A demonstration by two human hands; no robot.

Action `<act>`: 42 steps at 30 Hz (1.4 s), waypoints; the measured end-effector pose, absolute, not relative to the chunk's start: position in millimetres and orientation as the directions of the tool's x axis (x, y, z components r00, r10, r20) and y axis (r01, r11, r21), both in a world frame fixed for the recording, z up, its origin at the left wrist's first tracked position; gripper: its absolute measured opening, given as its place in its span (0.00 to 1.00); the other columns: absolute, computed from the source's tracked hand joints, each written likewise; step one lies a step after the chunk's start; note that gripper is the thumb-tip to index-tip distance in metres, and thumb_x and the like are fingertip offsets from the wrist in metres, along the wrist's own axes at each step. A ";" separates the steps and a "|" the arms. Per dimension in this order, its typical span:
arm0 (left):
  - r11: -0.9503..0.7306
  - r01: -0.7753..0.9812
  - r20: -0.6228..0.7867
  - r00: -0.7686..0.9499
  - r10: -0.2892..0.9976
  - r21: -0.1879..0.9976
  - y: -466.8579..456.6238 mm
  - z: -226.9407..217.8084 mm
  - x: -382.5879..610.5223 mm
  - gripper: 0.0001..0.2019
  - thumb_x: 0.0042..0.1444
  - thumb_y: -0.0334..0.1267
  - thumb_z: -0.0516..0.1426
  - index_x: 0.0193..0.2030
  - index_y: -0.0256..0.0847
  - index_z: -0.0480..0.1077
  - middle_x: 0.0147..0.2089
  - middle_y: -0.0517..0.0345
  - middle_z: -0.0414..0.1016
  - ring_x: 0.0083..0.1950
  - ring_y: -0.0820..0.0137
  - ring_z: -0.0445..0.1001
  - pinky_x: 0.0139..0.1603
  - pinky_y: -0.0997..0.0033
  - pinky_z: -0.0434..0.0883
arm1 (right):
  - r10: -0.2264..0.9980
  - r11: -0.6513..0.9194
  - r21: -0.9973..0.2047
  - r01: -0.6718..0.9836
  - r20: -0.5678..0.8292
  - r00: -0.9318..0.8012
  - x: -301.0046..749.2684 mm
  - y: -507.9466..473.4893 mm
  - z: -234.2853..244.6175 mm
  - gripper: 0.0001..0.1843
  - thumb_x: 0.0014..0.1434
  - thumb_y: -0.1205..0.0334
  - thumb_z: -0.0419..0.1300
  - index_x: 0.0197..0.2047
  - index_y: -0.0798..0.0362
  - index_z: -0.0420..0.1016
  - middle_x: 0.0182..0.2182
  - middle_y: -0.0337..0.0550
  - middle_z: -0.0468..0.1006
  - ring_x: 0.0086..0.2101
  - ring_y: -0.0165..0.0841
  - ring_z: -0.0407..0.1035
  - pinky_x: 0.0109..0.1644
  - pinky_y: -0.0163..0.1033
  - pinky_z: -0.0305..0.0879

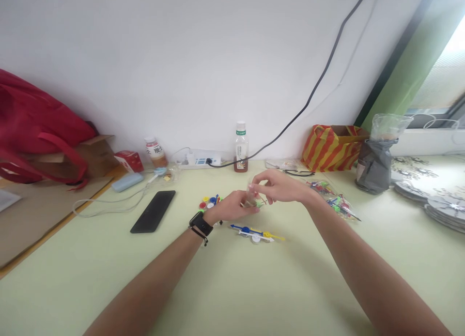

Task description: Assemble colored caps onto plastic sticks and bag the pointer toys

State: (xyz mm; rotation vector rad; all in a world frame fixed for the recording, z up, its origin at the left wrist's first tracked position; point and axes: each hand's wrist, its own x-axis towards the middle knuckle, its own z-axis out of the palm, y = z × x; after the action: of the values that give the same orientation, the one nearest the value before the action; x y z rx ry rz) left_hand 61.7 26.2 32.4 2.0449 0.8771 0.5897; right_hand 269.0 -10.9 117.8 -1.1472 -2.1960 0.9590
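Observation:
Over the middle of the pale green table (232,287), my left hand (232,207) is closed around a small clear plastic bag (251,196) with coloured bits showing in it. My right hand (278,185) pinches at the bag's upper edge, fingers bent. Just in front of my hands lie blue, white and yellow plastic arrow spinners (256,233) on clear bases. Beside my left wrist sits a loose group of coloured round plastic pieces (207,203), partly hidden by the hand.
At the right are filled clear bags (339,205) of colourful parts, a striped bag (329,147), a grey bag (374,166) and stacked discs (448,207). A bottle (241,149) and power strip (199,158) line the wall. A black phone (153,211) lies left, near a red backpack (43,118).

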 end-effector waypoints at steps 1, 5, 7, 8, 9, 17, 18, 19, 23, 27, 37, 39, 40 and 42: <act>-0.410 0.373 0.069 0.665 0.743 0.832 27.4 31.4 60.7 0.24 0.53 0.51 0.67 0.52 0.38 0.78 0.37 0.54 0.81 0.37 0.64 0.79 0.38 0.68 0.73 | 0.861 0.409 -0.757 0.509 0.135 -0.491 270.6 -9.8 117.9 0.22 0.65 0.42 0.59 0.33 0.53 0.80 0.30 0.41 0.82 0.19 0.28 0.71 0.23 0.34 0.64; -0.355 0.363 0.028 0.665 0.747 0.861 30.9 27.6 56.6 0.33 0.54 0.47 0.67 0.66 0.41 0.69 0.47 0.50 0.81 0.45 0.63 0.80 0.45 0.67 0.76 | 0.910 0.407 -0.750 0.522 0.285 -0.300 274.4 -6.9 118.5 0.17 0.65 0.48 0.60 0.39 0.53 0.80 0.36 0.44 0.83 0.17 0.25 0.68 0.20 0.33 0.60; -0.332 0.355 0.031 0.641 0.767 0.874 31.2 26.5 55.7 0.35 0.54 0.46 0.68 0.67 0.43 0.68 0.50 0.50 0.79 0.45 0.65 0.80 0.46 0.67 0.76 | 0.908 0.420 -0.745 0.519 0.348 -0.235 274.0 -5.8 118.2 0.14 0.64 0.51 0.61 0.40 0.53 0.80 0.38 0.45 0.84 0.17 0.24 0.66 0.19 0.33 0.59; -0.313 0.345 0.024 0.637 0.770 0.885 31.1 26.3 55.6 0.34 0.54 0.45 0.67 0.68 0.44 0.67 0.52 0.50 0.78 0.44 0.66 0.80 0.46 0.66 0.77 | 0.900 0.435 -0.741 0.512 0.379 -0.215 273.3 -5.3 117.9 0.13 0.63 0.52 0.61 0.40 0.53 0.79 0.39 0.45 0.84 0.17 0.24 0.65 0.19 0.33 0.59; -0.290 0.333 0.011 0.639 0.769 0.897 30.8 26.2 55.8 0.33 0.54 0.44 0.67 0.67 0.46 0.68 0.53 0.51 0.77 0.42 0.67 0.80 0.46 0.66 0.77 | 0.891 0.452 -0.739 0.500 0.407 -0.204 272.6 -5.0 117.7 0.12 0.63 0.53 0.62 0.41 0.52 0.78 0.40 0.45 0.84 0.18 0.24 0.65 0.20 0.33 0.59; -0.227 0.243 -0.006 0.696 0.718 0.943 29.6 29.9 56.5 0.25 0.54 0.39 0.67 0.59 0.44 0.74 0.58 0.47 0.75 0.45 0.66 0.81 0.44 0.67 0.77 | 0.857 0.502 -0.636 0.586 0.458 -0.236 271.7 -12.0 125.8 0.12 0.63 0.52 0.62 0.38 0.51 0.82 0.36 0.42 0.85 0.22 0.27 0.67 0.27 0.36 0.60; -0.245 0.237 0.010 0.699 0.715 0.940 29.7 29.9 56.3 0.25 0.53 0.41 0.69 0.58 0.43 0.74 0.56 0.48 0.78 0.46 0.65 0.81 0.46 0.66 0.77 | 0.851 0.504 -0.605 0.617 0.471 -0.233 272.5 -13.1 127.2 0.12 0.63 0.53 0.62 0.37 0.51 0.83 0.35 0.42 0.85 0.22 0.27 0.66 0.27 0.36 0.60; -0.255 0.232 0.019 0.702 0.712 0.939 30.0 29.5 56.1 0.26 0.52 0.43 0.70 0.58 0.42 0.74 0.54 0.48 0.80 0.48 0.64 0.80 0.49 0.65 0.76 | 0.848 0.503 -0.585 0.637 0.477 -0.231 273.5 -13.7 128.2 0.12 0.63 0.53 0.62 0.36 0.51 0.84 0.33 0.41 0.84 0.21 0.27 0.66 0.28 0.36 0.59; -0.237 0.234 0.007 0.696 0.718 0.943 31.7 26.6 56.0 0.29 0.51 0.49 0.71 0.57 0.40 0.74 0.48 0.49 0.83 0.50 0.62 0.81 0.53 0.62 0.74 | 0.863 0.484 -0.610 0.627 0.452 -0.226 279.4 -12.5 129.6 0.11 0.61 0.53 0.64 0.38 0.51 0.83 0.31 0.42 0.84 0.20 0.28 0.65 0.26 0.36 0.60; -0.215 0.216 -0.006 0.718 0.696 0.953 32.3 28.2 55.2 0.27 0.53 0.49 0.70 0.57 0.40 0.76 0.49 0.48 0.83 0.48 0.62 0.81 0.50 0.63 0.76 | 0.874 0.452 -0.663 0.596 0.464 -0.146 288.3 -10.1 131.3 0.14 0.59 0.54 0.66 0.46 0.51 0.81 0.35 0.43 0.85 0.19 0.27 0.65 0.24 0.36 0.61; -0.203 0.199 -0.017 0.755 0.656 0.959 30.9 32.3 54.3 0.26 0.52 0.47 0.71 0.57 0.40 0.79 0.52 0.46 0.83 0.47 0.62 0.80 0.48 0.62 0.77 | 0.869 0.467 -0.491 0.735 0.409 -0.278 295.4 -14.7 137.9 0.10 0.62 0.56 0.62 0.33 0.51 0.82 0.27 0.39 0.78 0.25 0.29 0.62 0.30 0.36 0.55; -0.229 0.216 -0.012 0.751 0.660 0.949 32.0 31.1 54.1 0.25 0.52 0.47 0.71 0.56 0.40 0.79 0.51 0.46 0.83 0.48 0.61 0.81 0.51 0.62 0.76 | 0.876 0.467 -0.503 0.727 0.377 -0.301 295.9 -14.3 137.5 0.11 0.62 0.55 0.62 0.33 0.51 0.81 0.27 0.39 0.77 0.26 0.29 0.61 0.30 0.37 0.55; -0.239 0.221 -0.007 0.749 0.663 0.946 32.4 30.4 54.1 0.25 0.52 0.47 0.71 0.55 0.39 0.79 0.51 0.47 0.83 0.49 0.60 0.81 0.52 0.62 0.75 | 0.880 0.465 -0.518 0.718 0.360 -0.310 296.6 -13.9 137.2 0.12 0.62 0.53 0.63 0.33 0.51 0.81 0.27 0.39 0.77 0.26 0.29 0.61 0.30 0.37 0.55; -0.247 0.217 0.006 0.740 0.673 0.944 32.9 29.1 54.1 0.24 0.51 0.47 0.71 0.54 0.39 0.80 0.51 0.47 0.83 0.51 0.59 0.81 0.54 0.61 0.75 | 0.885 0.460 -0.544 0.702 0.339 -0.318 298.1 -12.9 136.5 0.13 0.62 0.51 0.64 0.34 0.51 0.81 0.26 0.38 0.75 0.25 0.29 0.60 0.30 0.37 0.55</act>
State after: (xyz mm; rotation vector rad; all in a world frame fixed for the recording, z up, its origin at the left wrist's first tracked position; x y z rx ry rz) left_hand 54.1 32.9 29.1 1.8088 0.6955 0.5022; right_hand 298.1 -12.9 136.5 -1.3164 -2.1114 0.3967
